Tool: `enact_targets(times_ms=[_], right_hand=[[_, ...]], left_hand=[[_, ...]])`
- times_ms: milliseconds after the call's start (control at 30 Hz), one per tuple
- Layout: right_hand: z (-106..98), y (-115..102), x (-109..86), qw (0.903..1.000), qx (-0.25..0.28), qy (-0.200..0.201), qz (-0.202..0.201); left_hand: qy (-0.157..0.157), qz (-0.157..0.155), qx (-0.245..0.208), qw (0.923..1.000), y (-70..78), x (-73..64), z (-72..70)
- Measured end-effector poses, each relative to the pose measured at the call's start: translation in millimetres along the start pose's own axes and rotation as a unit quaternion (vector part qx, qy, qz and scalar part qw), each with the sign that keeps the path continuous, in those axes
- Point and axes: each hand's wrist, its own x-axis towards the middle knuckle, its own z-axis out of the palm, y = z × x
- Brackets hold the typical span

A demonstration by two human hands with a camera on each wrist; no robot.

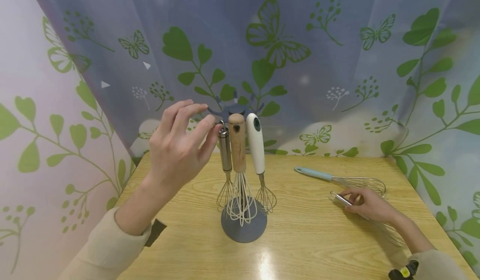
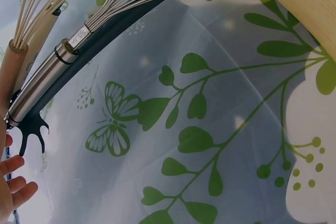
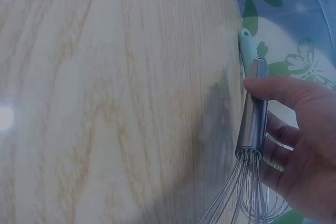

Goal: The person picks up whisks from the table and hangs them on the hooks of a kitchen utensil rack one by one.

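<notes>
A dark grey stand (image 1: 243,233) holds three hanging whisks: one steel-handled (image 1: 226,153), one wooden-handled (image 1: 238,148) and one white-handled (image 1: 256,146). At its top, my left hand (image 1: 178,140) pinches the loop of the steel-handled whisk between thumb and index finger, close to a hook. The left wrist view shows that whisk's steel handle (image 2: 42,85) beside the stand's hooks (image 2: 32,132), with only some fingertips visible. Low over the table's right side, my right hand (image 1: 369,206) grips a second steel whisk (image 3: 253,124) by its handle, thumb on top, wires pointing toward me.
A whisk with a light blue handle (image 1: 315,173) lies on the wooden table (image 1: 307,238) behind my right hand. Patterned curtains (image 1: 318,84) stand close behind the table and at both sides. A dark patch (image 1: 155,233) shows beside the left sleeve.
</notes>
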Motion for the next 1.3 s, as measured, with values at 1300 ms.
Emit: enact_targets(times_ms=[1300], right_hand=[[1, -42, 9.6, 0.9918, -0.015, 0.119, -0.043]], left_hand=[[-0.004, -0.001, 0.000, 1.0000, -0.7, 1.1, 0.3]])
